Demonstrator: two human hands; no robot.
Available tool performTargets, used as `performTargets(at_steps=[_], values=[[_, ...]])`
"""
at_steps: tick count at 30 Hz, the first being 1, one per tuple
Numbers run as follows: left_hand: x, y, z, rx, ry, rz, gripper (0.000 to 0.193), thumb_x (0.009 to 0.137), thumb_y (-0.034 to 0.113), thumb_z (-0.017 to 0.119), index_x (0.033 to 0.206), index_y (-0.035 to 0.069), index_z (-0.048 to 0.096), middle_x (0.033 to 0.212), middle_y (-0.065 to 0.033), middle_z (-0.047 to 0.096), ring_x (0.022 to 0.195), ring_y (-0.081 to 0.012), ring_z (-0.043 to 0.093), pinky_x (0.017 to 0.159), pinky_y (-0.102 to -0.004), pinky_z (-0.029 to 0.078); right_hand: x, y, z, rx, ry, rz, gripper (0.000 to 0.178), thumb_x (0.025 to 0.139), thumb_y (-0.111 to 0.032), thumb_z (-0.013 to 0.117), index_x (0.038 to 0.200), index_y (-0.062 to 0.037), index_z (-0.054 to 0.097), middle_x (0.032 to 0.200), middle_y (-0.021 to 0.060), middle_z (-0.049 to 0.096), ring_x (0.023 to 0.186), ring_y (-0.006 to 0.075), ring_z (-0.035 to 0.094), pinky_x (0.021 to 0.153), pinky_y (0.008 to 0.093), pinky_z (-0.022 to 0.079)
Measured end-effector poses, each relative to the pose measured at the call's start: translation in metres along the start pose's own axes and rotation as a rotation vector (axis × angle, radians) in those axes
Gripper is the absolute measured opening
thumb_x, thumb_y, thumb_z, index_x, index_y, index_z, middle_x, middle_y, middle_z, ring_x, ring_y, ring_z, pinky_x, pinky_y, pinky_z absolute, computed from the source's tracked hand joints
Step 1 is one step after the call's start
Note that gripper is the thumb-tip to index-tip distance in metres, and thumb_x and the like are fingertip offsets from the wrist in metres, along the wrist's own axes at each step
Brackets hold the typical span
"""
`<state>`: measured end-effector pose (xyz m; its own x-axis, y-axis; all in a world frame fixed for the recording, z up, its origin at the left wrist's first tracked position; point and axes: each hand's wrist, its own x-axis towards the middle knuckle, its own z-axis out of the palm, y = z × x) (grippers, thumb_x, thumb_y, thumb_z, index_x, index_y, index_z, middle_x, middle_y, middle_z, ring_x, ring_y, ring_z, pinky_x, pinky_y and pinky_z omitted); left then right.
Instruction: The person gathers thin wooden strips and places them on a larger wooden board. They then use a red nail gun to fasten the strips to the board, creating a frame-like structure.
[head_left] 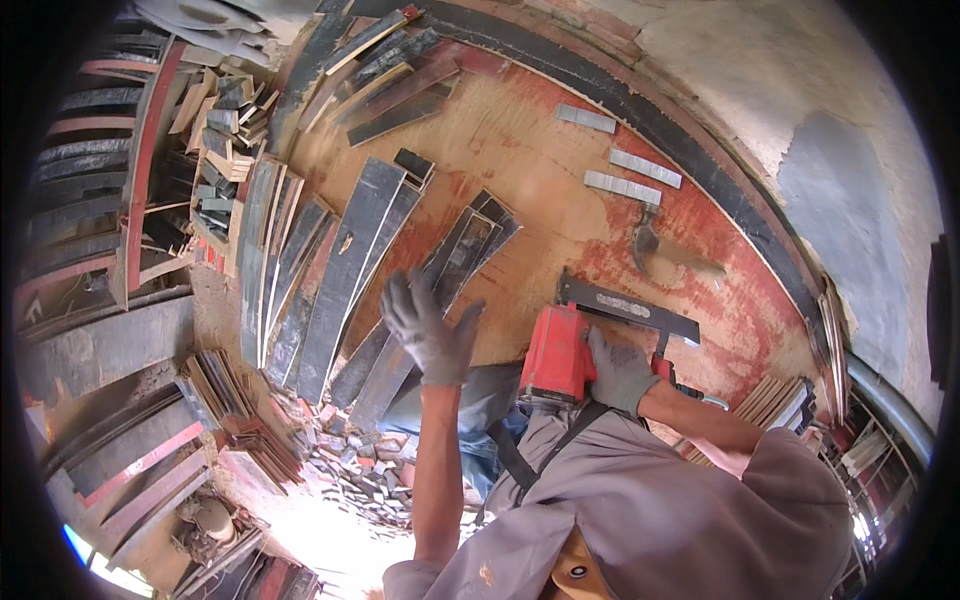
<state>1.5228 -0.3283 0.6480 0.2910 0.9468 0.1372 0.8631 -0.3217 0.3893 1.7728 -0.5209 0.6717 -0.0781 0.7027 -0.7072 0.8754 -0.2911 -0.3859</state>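
Observation:
My right hand (622, 372), in a grey work glove, is wrapped round the handle of a red and black nail gun (553, 350). The tool lies level in front of my waist, its long black magazine (640, 315) toward the far side. My left hand (428, 330), gloved too, is held with fingers spread and nothing in it. It hovers over or rests near dark narrow boards (455, 255); contact cannot be made out. Beyond the nail gun lies a hammer (675, 250) with a wooden handle. Past it are nail strips (622, 187) in silvery rows.
Long dark boards (350, 250) fan out at the left of the worktable (540, 150). More planks (395, 80) lie at its far left corner. Offcuts (230, 130) are heaped beside a rack, and wood scraps (370, 470) cover the floor. Stacked strips (775, 400) stand at the right.

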Motion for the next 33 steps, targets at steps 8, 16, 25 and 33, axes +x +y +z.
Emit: performTargets(at_steps=[8, 16, 25, 33], values=[[0.026, 0.007, 0.036, -0.163, 0.034, 0.013, 0.056, 0.087, 0.029, 0.080, 0.138, 0.010, 0.067, 0.145, -0.0149, 0.064, 0.140, -0.0376, 0.054, 0.122, -0.0579, 0.032, 0.006, -0.002, -0.012, 0.074, -0.104, 0.087, 0.079, 0.077, -0.017, 0.068, 0.144, 0.0139, 0.040, 0.130, 0.0320, 0.063, 0.122, 0.0481, 0.062, 0.100, 0.0549, 0.049], [0.030, 0.004, 0.035, -0.177, -0.002, 0.022, 0.054, 0.087, 0.025, 0.081, 0.136, 0.007, 0.068, 0.143, -0.0166, 0.066, 0.137, -0.0377, 0.058, 0.118, -0.0541, 0.038, -0.006, 0.007, -0.031, 0.183, 0.094, -0.029, 0.086, 0.086, -0.031, 0.067, 0.158, 0.0030, 0.032, 0.146, 0.0304, 0.055, 0.135, 0.0470, 0.054, 0.112, 0.0539, 0.043], [0.030, 0.007, 0.035, -0.160, -0.003, -0.013, 0.051, 0.091, 0.032, 0.077, 0.136, 0.009, 0.068, 0.144, -0.0130, 0.066, 0.137, -0.0349, 0.059, 0.117, -0.0586, 0.036, 0.007, 0.049, 0.008, 1.616, 0.086, 0.093, 0.070, 0.099, -0.056, 0.053, 0.154, -0.0142, 0.049, 0.156, 0.0133, 0.055, 0.147, 0.0325, 0.049, 0.122, 0.0500, 0.038], [0.034, 0.012, 0.030, -0.130, -0.035, -0.033, 0.052, 0.088, 0.021, 0.081, 0.136, 0.006, 0.069, 0.141, -0.0169, 0.068, 0.135, -0.0369, 0.060, 0.117, -0.0530, 0.040, 0.006, 0.057, -0.011, 1.440, -0.020, 0.115, 0.061, 0.104, -0.053, 0.049, 0.153, -0.0178, 0.051, 0.156, 0.0064, 0.055, 0.147, 0.0260, 0.047, 0.124, 0.0473, 0.035]])
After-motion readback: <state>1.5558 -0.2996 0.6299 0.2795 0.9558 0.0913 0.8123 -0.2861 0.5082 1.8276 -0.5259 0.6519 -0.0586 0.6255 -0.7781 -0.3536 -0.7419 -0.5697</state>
